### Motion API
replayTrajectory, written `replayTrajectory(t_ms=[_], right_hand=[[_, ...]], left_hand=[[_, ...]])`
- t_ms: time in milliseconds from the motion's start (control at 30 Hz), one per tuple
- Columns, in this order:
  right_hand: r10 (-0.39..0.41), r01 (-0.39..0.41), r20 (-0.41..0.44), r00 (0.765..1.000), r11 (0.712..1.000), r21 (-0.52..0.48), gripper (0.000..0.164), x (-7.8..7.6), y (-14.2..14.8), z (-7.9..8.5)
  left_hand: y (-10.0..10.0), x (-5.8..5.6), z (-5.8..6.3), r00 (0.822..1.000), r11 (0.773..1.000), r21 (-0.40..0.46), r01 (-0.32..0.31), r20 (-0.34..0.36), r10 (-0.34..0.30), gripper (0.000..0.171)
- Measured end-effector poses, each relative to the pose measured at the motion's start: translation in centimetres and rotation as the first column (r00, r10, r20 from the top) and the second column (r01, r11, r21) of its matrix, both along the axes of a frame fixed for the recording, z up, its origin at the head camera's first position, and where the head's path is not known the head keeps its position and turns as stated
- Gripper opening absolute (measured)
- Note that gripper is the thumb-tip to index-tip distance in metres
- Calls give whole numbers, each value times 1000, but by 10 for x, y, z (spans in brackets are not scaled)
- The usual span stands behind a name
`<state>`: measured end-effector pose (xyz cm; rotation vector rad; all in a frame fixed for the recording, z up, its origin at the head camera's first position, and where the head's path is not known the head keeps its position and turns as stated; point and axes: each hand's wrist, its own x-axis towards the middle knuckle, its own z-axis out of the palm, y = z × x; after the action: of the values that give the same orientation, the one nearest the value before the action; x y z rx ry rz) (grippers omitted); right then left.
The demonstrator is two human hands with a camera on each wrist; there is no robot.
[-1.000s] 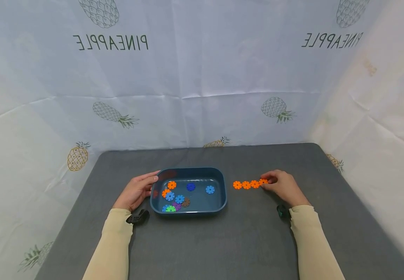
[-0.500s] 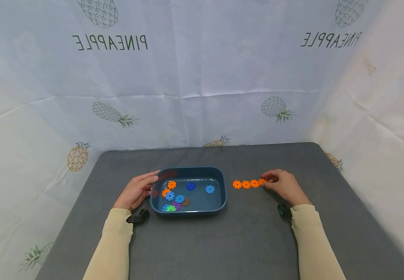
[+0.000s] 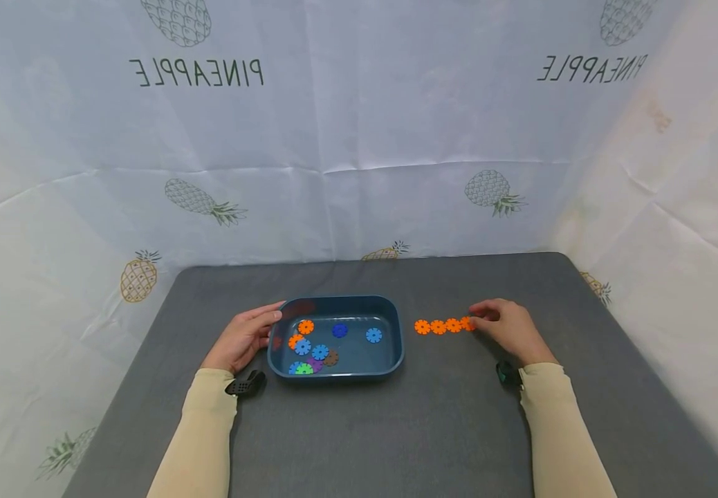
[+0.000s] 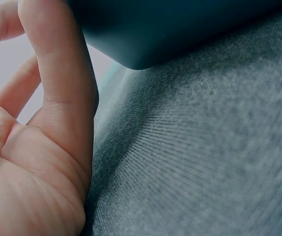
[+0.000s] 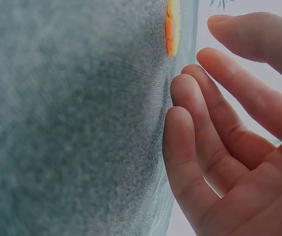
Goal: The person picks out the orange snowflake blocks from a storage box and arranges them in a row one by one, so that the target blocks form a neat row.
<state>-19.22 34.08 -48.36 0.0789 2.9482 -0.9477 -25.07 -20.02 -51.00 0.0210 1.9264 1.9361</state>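
My left hand (image 3: 242,340) holds the dark blue tray (image 3: 359,379) by its left end, thumb at the rim. In the left wrist view, the thumb (image 4: 57,59) lies close to the tray's underside (image 4: 136,44). A row of several orange notched discs (image 3: 438,327) lies on the table to the right of the tray, linked edge to edge. At the row's right end is my right hand (image 3: 508,328), its fingertips close by the last disc. The right wrist view has these fingers (image 5: 180,142) spread and gently bent, with nothing between them, and part of the orange discs (image 5: 171,29) beyond.
Inside the tray lie loose notched discs: two orange (image 3: 306,326), several blue (image 3: 373,335), one green (image 3: 304,369), one purple (image 3: 315,364) and one brown (image 3: 330,357). The grey table (image 3: 384,443) meets a white pineapple-print cloth (image 3: 334,124) at the back and sides.
My right hand has let go of the last orange disc and drawn slightly to the right, so more of that disc shows. The left hand and tray stay put.
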Motion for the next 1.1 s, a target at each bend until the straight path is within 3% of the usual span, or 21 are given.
replayTrajectory(t_ms=[367,533,667,767,867,1100], right_hand=[[54,-57,-40,998,997,-61,38,-1,-18,14],[129,-136,-79,988,987,-80,40,-7,-47,35],[237,-242,-90,967,969,-47,36,-21,-90,61],[342,-344,-81,936,939,-12,35,-33,-129,77],[452,-451,-59,890,892,19,34,-43,-169,86],[649,-647,20,760,754,110,36,-57,-243,80]], left_hand=[[-8,5,-3,1000,1000,-6,-14,-7,14,63],[-5,2,-1,999,1000,-25,9,-37,-10,60],[-3,-1,1,999,1000,-15,-6,-35,6,59],[-3,-2,1,999,1000,-9,-13,-30,12,60],[-3,-2,1,1000,1000,-2,-10,-27,10,61],[-4,-4,0,999,1000,11,-16,-28,17,60]])
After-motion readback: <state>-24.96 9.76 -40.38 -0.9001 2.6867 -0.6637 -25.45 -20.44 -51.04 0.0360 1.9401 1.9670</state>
